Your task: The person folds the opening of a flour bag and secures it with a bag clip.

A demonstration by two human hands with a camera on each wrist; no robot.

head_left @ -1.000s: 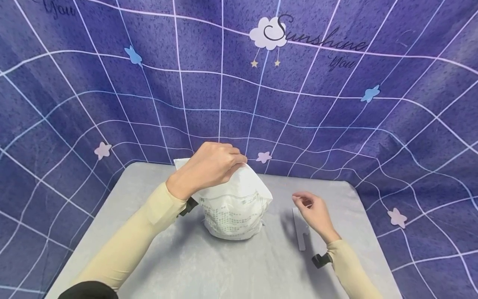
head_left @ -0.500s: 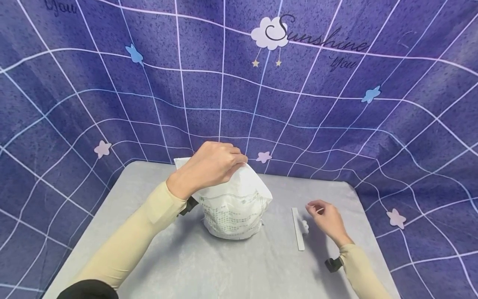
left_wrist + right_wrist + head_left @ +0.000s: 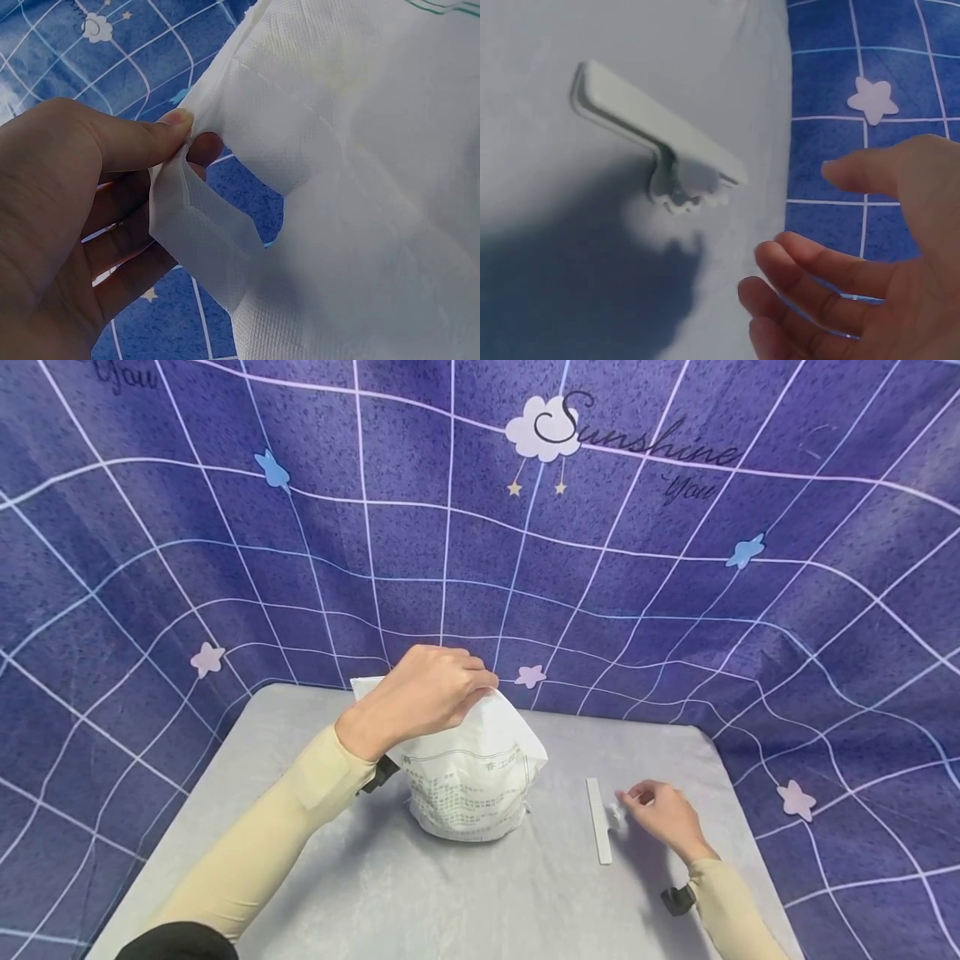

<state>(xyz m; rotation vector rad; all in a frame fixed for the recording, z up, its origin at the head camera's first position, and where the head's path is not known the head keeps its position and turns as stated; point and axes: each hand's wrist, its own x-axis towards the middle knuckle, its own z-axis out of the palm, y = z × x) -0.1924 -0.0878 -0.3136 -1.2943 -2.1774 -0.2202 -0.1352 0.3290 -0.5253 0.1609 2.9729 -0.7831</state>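
Fingers (image 3: pixel 810 289) of the right hand (image 3: pixel 663 818) are loosely bent with the thumb well apart from them, and they hold nothing. What counts most is how they stand to the white clip (image 3: pixel 597 821): it lies on the grey worktop (image 3: pixel 450 910) just to their left, between them and the white bag (image 3: pixel 468 793), its long axis running nearly straight away from the person, with the far end leaning slightly left. Its scalloped knob (image 3: pixel 694 180) faces the right hand, whose fingertips are just beside it in the head view; the right wrist view shows a gap between the 2. That hand is clearly the nearer, since the left hand (image 3: pixel 420 697) is across at the bag's top, pinching the edge between thumb and fingers. How high the right fingers are above the worktop is hard to judge. The knob is blurred in the head view, and the clip's underside is out of sight. The left hand hides part of the bag's top, its wrist view cuts off most of the bag, and whether the gap beside those fingertips is a cut hole or a fold, I cannot tell.
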